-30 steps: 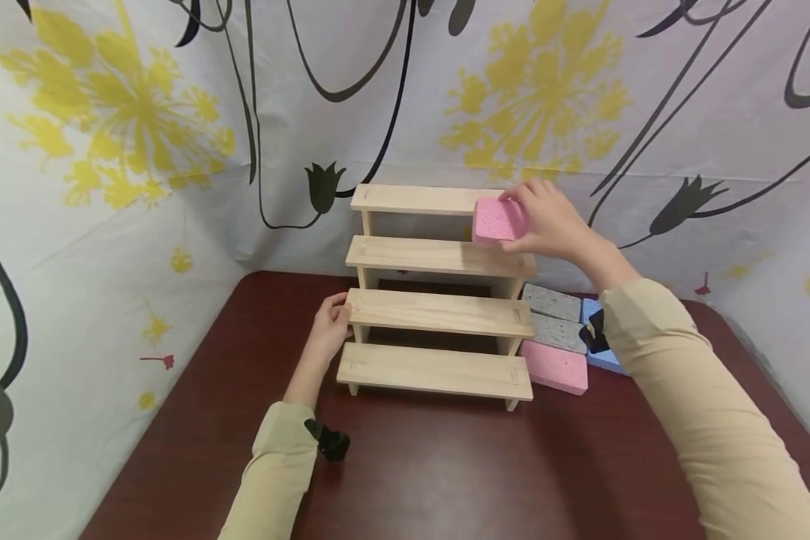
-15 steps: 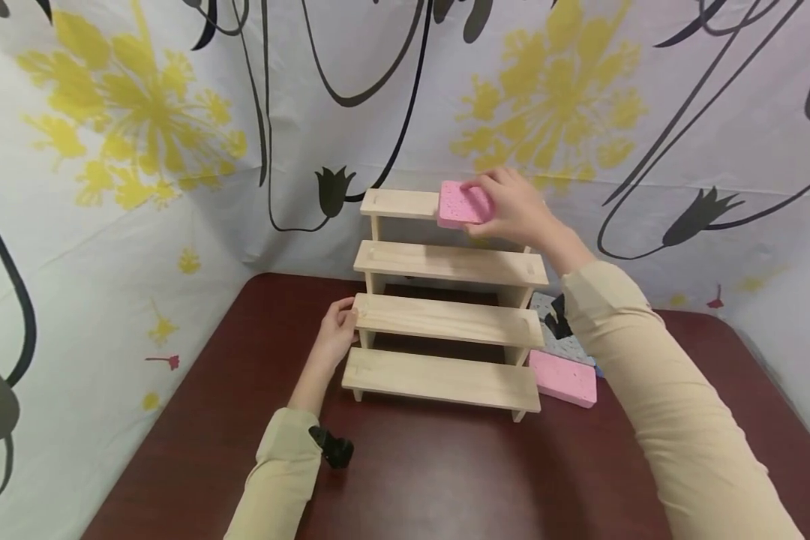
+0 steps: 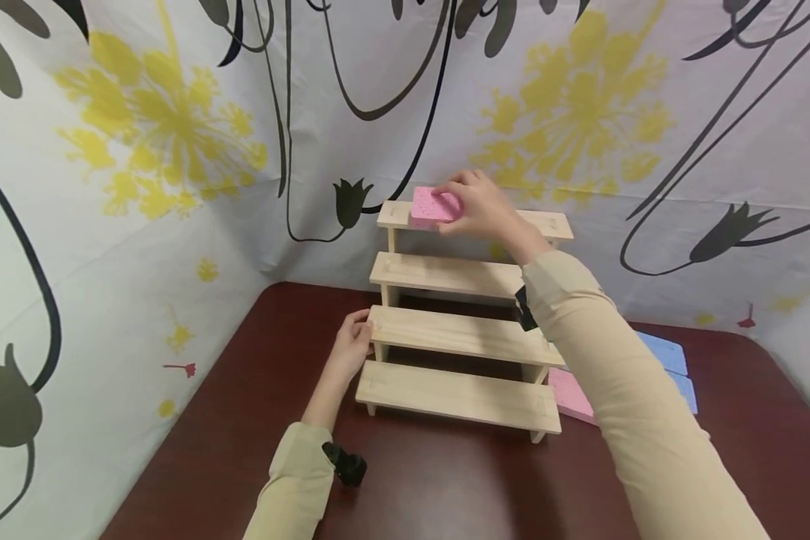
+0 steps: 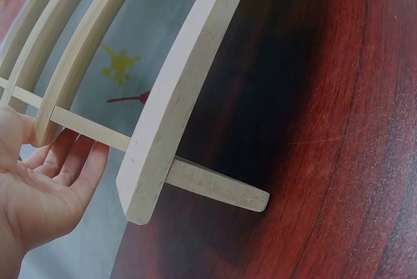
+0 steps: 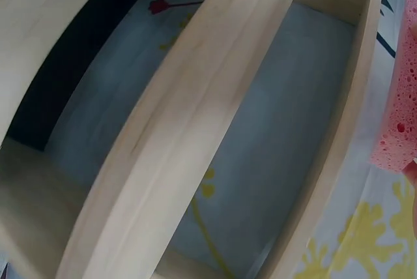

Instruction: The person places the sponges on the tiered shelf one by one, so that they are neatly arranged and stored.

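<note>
A four-step wooden display stand stands on the table. At its left side my left hand holds the end of the second step from the bottom; in the left wrist view that hand's fingers reach under the side piece. My right hand pinches a pink sponge at the left part of the top step. Whether the sponge touches the step I cannot tell. The right wrist view catches only a slice of the pink sponge at its right edge, with the wooden steps filling the middle.
Another pink sponge lies on the dark red table by the stand's right side. Two blue sponges lie farther right, partly behind my right sleeve. A white cloth with flower prints hangs behind.
My right hand has carried the pink sponge leftward along the top step to its left part. The right arm now covers the grey sponges. The left hand stays on the stand; the view shifts slightly.
</note>
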`<state>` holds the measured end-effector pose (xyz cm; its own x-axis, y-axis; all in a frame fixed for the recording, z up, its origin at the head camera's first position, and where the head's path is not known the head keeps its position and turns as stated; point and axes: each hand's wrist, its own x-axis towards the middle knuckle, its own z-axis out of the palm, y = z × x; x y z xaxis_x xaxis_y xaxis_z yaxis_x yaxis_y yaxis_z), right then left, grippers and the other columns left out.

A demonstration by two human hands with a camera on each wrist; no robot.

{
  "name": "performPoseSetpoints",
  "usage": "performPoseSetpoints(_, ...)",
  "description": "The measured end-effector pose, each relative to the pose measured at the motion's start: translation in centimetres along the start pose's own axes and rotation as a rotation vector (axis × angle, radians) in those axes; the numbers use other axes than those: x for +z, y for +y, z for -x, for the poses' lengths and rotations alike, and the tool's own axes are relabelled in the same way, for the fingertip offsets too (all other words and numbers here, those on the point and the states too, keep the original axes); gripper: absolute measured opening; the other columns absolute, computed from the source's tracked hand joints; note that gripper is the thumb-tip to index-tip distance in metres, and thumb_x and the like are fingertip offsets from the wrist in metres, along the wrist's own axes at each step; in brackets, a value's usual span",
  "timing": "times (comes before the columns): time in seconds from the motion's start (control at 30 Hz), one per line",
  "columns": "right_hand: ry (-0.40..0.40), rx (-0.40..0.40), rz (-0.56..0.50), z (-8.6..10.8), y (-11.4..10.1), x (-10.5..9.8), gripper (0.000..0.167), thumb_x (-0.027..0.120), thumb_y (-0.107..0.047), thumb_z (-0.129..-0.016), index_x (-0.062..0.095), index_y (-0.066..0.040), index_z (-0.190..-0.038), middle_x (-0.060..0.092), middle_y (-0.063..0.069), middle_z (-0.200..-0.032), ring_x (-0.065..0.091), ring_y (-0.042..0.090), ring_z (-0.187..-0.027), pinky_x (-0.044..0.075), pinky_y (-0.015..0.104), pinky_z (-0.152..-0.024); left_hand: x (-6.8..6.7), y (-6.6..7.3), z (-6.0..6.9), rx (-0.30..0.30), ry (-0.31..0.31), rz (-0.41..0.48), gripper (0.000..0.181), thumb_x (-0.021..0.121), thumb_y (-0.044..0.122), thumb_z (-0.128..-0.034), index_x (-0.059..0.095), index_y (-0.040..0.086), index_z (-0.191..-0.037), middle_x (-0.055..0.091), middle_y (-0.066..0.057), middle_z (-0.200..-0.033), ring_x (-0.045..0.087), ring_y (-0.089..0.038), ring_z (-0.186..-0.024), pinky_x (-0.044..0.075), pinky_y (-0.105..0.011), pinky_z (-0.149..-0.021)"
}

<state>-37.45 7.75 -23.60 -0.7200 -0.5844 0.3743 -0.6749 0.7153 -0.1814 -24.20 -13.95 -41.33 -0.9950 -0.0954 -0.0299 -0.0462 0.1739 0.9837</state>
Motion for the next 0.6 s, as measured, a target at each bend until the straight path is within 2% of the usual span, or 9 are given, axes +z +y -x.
performPoseSetpoints(0.13, 0.0, 0.012, -0.013, -0.8, 0.3, 0.8, 0.059, 0.075, -0.033, -0.068, 0.058, -0.01, -0.12, 0.05, 0.015, -0.123, 0.041, 0.03, -0.11, 0.038, 0.044, -0.093, 0.7, -0.3, 0.2, -0.007, 0.004, 0.002, 0.039, 0.037, 0.016, -0.0989, 0.034, 0.003, -0.136, 0.056, -0.023, -0.117, 0.055, -0.032, -0.106, 0.049, -0.045, -0.087)
performPoseSetpoints(0.17, -0.004, 0.019, -0.018, -1.0, 0.4, 1.0, 0.06, 0.075, -0.033, -0.068, 0.058, -0.01, -0.12, 0.049, 0.015, -0.124, 0.041, 0.03, -0.111, 0.038, 0.044, -0.094, 0.9, -0.8, 0.0, -0.007, 0.008, 0.003, 0.039, 0.037, 0.017, -0.0989, 0.035, 0.004, -0.135, 0.056, -0.023, -0.117, 0.056, -0.031, -0.106, 0.049, -0.045, -0.087)
performPoseSetpoints(0.4, -0.109, 0.093, -0.055, -1.7, 0.9, 2.4, 0.056, 0.07, -0.03, -0.075, 0.056, -0.008, -0.124, 0.044, 0.021, -0.133, 0.037, 0.037, -0.121, 0.031, 0.05, -0.103, 1.0, -0.7, 0.3, 0.006, -0.01, -0.009, 0.039, 0.036, 0.016, -0.0991, 0.034, 0.002, -0.135, 0.056, -0.024, -0.117, 0.055, -0.033, -0.106, 0.05, -0.045, -0.087)
performPoseSetpoints(0.5, -0.086, 0.061, -0.041, -1.7, 0.8, 2.8, 0.056, 0.069, -0.03, -0.078, 0.053, -0.008, -0.127, 0.045, 0.021, -0.131, 0.038, 0.038, -0.12, 0.03, 0.048, -0.104, 0.6, -0.5, 0.2, 0.014, 0.006, -0.016, 0.039, 0.037, 0.016, -0.0989, 0.034, 0.002, -0.135, 0.056, -0.024, -0.117, 0.056, -0.033, -0.106, 0.05, -0.045, -0.087)
performPoseSetpoints(0.6, -0.054, -0.003, 0.031, -1.4, 0.6, 3.3, 0.06, 0.067, -0.033, -0.081, 0.048, -0.008, -0.133, 0.046, 0.021, -0.132, 0.04, 0.039, -0.121, 0.03, 0.049, -0.105, 0.2, -0.4, -0.1, 0.031, 0.011, -0.023, 0.038, 0.036, 0.015, -0.099, 0.034, 0.001, -0.135, 0.055, -0.025, -0.118, 0.055, -0.034, -0.106, 0.05, -0.046, -0.087)
